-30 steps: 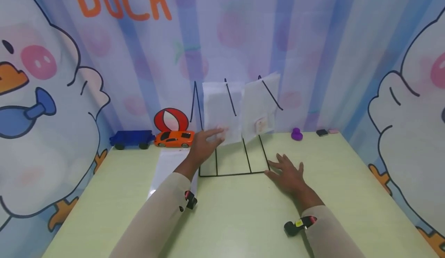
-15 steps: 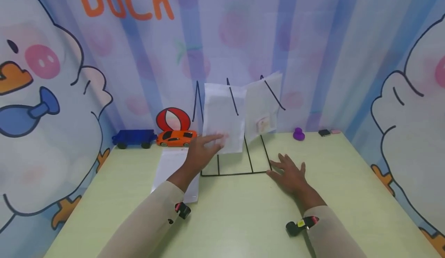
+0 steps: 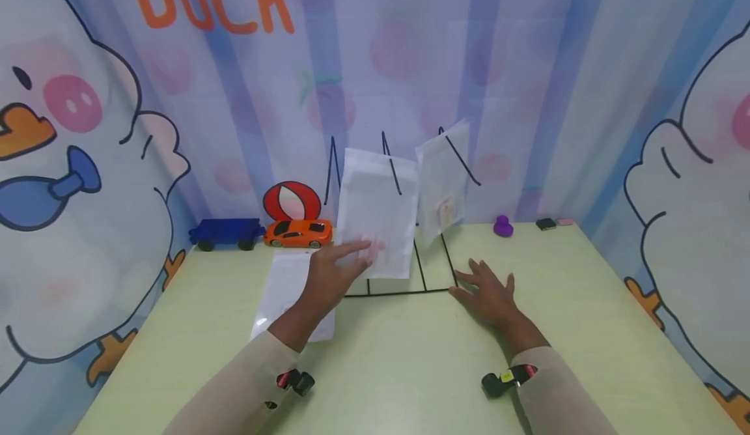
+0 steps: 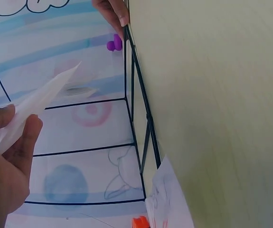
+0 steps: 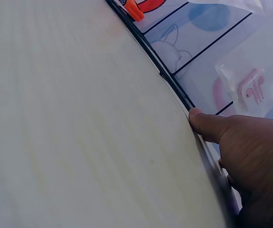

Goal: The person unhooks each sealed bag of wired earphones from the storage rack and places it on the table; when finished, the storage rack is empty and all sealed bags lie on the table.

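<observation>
My left hand pinches the lower left edge of a white-backed plastic packet, thumb and fingers on its two sides. Something pinkish shows at its bottom. The packet tilts forward, and the middle prong of a black wire rack passes in front of its top. A second packet hangs from the right prong; pink earphones show through it in the right wrist view. At the rack's right front corner, my right hand pinches the base wire, thumb on the near side.
Another flat packet lies on the table, left of the rack. Behind stand a blue toy wagon and an orange toy car. A purple toy duck and a small black item sit back right.
My left hand has drawn the packet forward and down along the middle prong, away from the backdrop. The packet on the right has swung slightly. My right hand stays at the rack's corner.
</observation>
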A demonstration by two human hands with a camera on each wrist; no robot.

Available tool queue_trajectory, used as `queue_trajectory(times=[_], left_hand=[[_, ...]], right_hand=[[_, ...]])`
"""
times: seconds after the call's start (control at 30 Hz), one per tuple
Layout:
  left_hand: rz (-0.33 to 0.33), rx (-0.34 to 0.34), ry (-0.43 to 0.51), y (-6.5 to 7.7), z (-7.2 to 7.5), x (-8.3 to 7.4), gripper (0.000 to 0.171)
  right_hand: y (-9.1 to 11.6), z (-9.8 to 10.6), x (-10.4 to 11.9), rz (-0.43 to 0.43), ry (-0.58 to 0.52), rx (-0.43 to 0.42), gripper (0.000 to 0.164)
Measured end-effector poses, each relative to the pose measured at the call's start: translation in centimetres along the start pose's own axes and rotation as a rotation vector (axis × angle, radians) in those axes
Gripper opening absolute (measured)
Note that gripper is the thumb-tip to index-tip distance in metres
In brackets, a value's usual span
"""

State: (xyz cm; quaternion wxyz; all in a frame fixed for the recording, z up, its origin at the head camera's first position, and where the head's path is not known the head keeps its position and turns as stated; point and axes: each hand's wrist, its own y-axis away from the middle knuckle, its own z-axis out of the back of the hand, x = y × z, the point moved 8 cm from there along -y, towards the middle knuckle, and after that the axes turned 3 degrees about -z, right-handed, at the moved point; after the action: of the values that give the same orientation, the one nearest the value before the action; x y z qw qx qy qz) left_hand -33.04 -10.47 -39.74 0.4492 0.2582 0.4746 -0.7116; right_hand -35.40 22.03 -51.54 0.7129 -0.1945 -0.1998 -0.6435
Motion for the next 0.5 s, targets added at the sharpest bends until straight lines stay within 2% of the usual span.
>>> queue_trajectory(times=[0.27, 0.5], left_hand=[[0.014, 0.022, 0.000, 1.9, -0.1, -0.3, 0.035], [-0.005, 0.027, -0.001, 3.5, 0.6, -1.0, 0.035]], right_hand=[[-0.1, -0.1, -0.7, -0.005, 0.010, -0.004, 0.058], [0.0, -0.1, -0.6, 0.003, -0.012, -0.007, 0.059]])
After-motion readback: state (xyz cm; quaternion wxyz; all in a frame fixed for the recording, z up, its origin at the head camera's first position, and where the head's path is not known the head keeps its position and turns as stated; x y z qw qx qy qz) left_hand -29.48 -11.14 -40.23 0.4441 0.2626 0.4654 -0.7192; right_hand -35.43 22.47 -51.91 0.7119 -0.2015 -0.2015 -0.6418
